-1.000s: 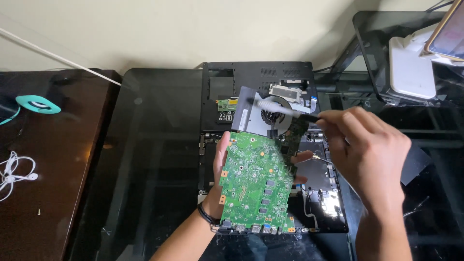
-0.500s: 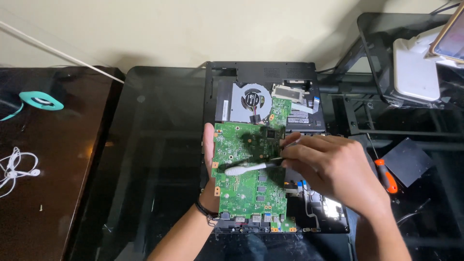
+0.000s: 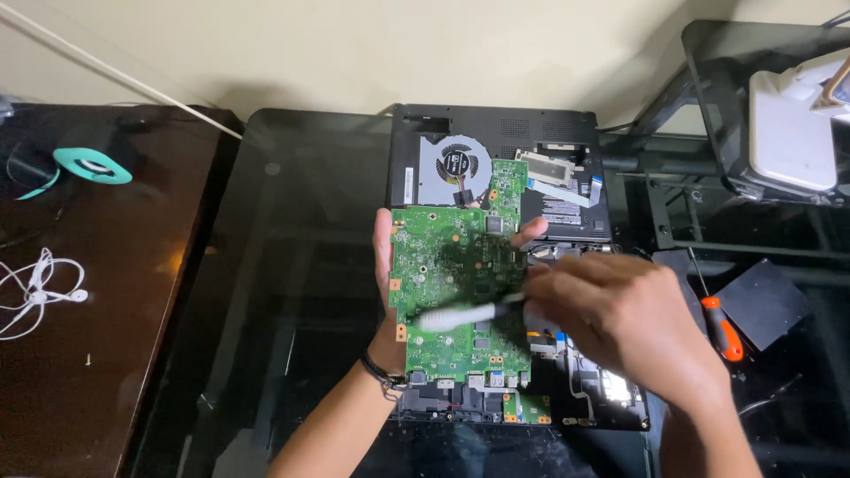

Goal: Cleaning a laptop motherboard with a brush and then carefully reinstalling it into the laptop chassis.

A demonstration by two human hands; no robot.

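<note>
Green circuit board (image 3: 452, 265) upright above open laptop base (image 3: 567, 190), white brush (image 3: 460, 314) across it.

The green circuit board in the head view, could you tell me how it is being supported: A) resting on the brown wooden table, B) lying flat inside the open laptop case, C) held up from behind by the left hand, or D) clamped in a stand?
C: the left hand grips the green circuit board from behind, above the open laptop case, while the right hand brushes it with a white brush.

white label (image 3: 560, 211), inside open laptop (image 3: 496, 124)
</note>
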